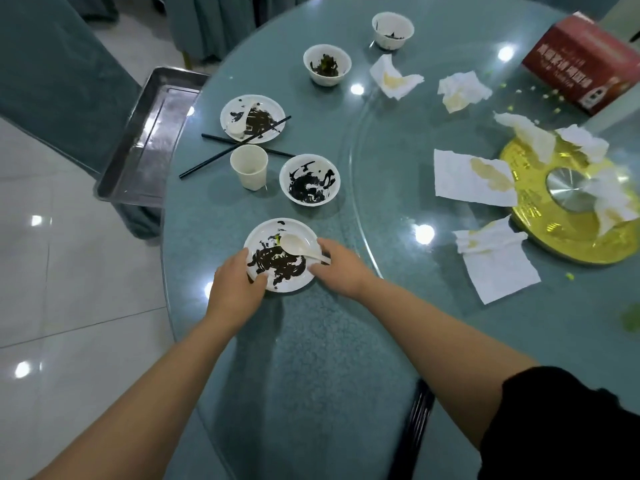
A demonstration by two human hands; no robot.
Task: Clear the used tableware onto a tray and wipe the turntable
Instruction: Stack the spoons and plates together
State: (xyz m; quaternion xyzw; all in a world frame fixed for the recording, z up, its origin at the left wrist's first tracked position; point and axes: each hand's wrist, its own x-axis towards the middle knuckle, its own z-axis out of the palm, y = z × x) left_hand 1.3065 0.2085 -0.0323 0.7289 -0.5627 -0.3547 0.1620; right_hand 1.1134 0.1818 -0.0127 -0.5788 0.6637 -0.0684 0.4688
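A white plate (266, 237) smeared with dark sauce lies near the table's front edge, a white spoon (294, 244) on it. My left hand (235, 285) grips the plate's left rim, thumb on top. My right hand (336, 268) holds the right rim at the spoon's handle. Beyond stand a dirty bowl (309, 178), a paper cup (249, 167), a second plate (252, 118) with a spoon and black chopsticks (221, 157), and two more bowls (327, 64) (392, 29). A steel tray (152, 133) rests on a chair at the left. The glass turntable (398, 140) carries several stained napkins (471, 176).
A red box (585, 60) stands on the turntable at the back right. A gold hub (568, 188) sits at the turntable's middle, with green crumbs scattered around. Covered chairs (52, 64) stand at the left and back. White tiled floor lies left of the table.
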